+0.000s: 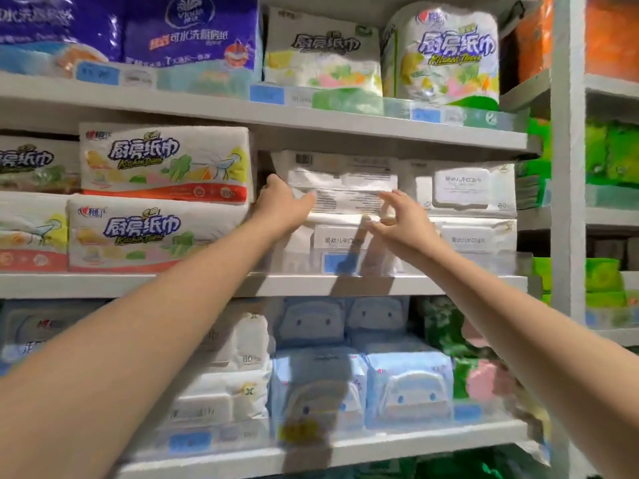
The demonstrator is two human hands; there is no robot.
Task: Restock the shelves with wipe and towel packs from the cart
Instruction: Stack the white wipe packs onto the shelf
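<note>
The white wipe pack [342, 181] sits back-side out, barcode showing, on the middle shelf [432, 283], stacked on 1 other wipe pack [340, 242]; the left hand [281, 202] grips its left end, thumb across the front and fingers curled behind; the right hand [404, 219] is at its lower right edge, fingers spread and lightly bent, though whether they pinch it I cannot tell; 2 stacked kitchen towel packs [166, 164] stand just left, more wipe packs [463, 188] just right.
</note>
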